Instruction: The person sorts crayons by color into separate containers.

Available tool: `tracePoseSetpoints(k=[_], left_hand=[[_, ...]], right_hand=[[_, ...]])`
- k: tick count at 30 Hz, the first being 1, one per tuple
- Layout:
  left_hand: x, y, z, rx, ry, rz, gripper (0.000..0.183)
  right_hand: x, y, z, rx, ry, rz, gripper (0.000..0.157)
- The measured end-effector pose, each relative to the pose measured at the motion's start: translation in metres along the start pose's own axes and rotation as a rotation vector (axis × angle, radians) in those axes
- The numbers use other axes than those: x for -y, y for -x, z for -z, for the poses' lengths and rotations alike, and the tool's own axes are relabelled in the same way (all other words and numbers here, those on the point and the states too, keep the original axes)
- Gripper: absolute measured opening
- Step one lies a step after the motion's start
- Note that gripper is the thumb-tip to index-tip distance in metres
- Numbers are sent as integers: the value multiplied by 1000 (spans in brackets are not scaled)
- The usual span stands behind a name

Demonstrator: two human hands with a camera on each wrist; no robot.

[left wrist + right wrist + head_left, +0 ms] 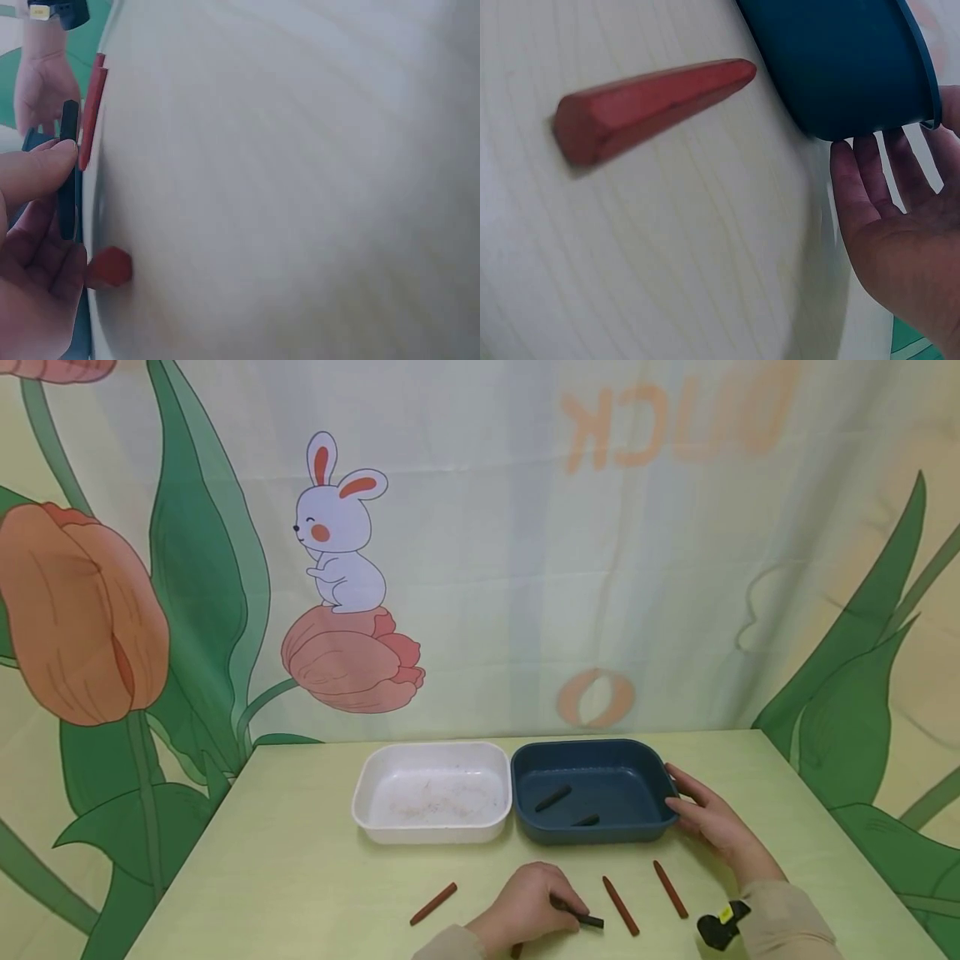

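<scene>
My left hand (531, 906) is low over the front of the table and pinches a black crayon (588, 921) between thumb and fingers. In the left wrist view this black crayon (68, 202) stands lengthwise against the thumb tip. My right hand (716, 827) holds the right end of a dark blue tray (592, 836), thumb at the rim and fingertips against the outer wall (847, 67). Inside that tray lie two black crayons (553, 798). A brown-red crayon (652, 109) rests on the table beside the tray in the right wrist view.
A white tray (431, 836) stands left of the blue one, their sides meeting. Brown-red crayons lie in front: one at left (433, 904), two at right, a nearer crayon (621, 906) and a farther crayon (671, 889). Another crayon (517, 951) peeks from under my left hand. A printed curtain (480, 568) hangs behind.
</scene>
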State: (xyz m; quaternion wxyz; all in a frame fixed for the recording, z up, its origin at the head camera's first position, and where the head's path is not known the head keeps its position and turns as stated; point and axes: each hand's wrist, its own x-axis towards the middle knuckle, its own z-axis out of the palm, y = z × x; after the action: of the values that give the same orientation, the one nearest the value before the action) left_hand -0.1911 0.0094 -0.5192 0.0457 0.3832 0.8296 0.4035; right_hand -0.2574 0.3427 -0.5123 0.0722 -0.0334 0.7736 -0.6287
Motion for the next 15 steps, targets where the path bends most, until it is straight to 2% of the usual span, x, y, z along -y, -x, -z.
tracePoseSetpoints(k=[3,5,9,15], left_hand=[[-4,0,2,-31,119,46,18],[-6,0,3,-51,164,60,18],[-9,-2,5,-75,206,63,18],[-10,-7,10,-105,203,85,17]], right_hand=[[0,0,0,-3,1,-2,68],[-1,0,0,-3,0,-2,68],[-1,0,0,-1,-11,0,68],[0,0,0,0,-16,-2,68]])
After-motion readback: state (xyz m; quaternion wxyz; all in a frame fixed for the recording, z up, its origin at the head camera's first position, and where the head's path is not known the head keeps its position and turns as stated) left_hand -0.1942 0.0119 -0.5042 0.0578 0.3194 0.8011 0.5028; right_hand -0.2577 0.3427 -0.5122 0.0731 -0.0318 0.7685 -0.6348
